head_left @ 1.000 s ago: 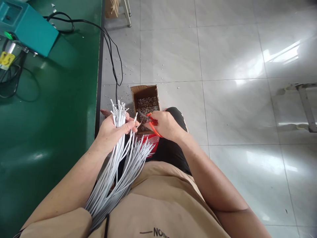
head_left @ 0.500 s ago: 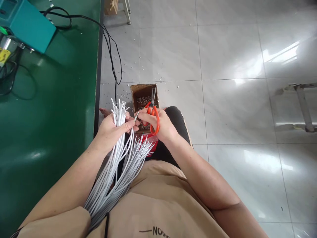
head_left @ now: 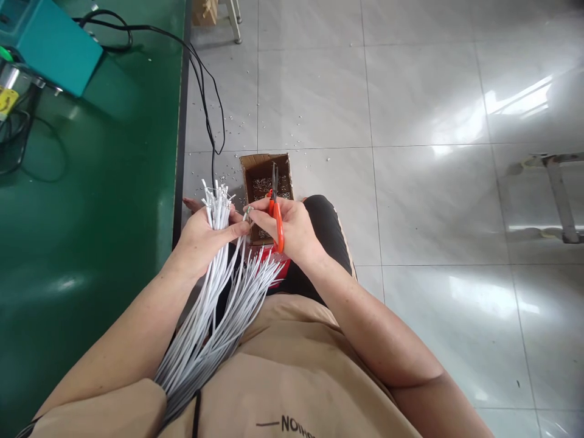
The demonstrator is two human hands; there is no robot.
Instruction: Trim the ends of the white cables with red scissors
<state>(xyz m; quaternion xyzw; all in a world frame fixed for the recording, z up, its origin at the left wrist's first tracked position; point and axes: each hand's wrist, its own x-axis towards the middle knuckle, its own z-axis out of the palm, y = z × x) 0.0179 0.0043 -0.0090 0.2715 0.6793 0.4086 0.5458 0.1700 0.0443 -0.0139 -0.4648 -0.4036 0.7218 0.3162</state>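
My left hand (head_left: 203,237) is closed around a bundle of white cables (head_left: 219,207), their cut ends pointing up past the fingers. Between its thumb and fingers one cable end (head_left: 247,218) stands apart from the bundle. My right hand (head_left: 294,228) pinches at that cable's tip with thumb and finger. Orange-handled scissors (head_left: 278,226) are also held in the right hand, blades pointing away over the box. More white cables (head_left: 260,271) fan out across my lap, with thin ends spread. Fingers hide part of the pinched tip.
An open cardboard box (head_left: 265,163) with small scraps inside stands between my legs. Scraps are scattered on the tiled floor (head_left: 319,97). To the left is a green table (head_left: 128,152) with a teal machine (head_left: 59,45) and black cords (head_left: 201,73). A metal frame (head_left: 559,194) stands at right.
The scissors have turned in my right hand, so their handles now show edge-on and the blades tip slightly left. Both hands have shifted a little to the left.
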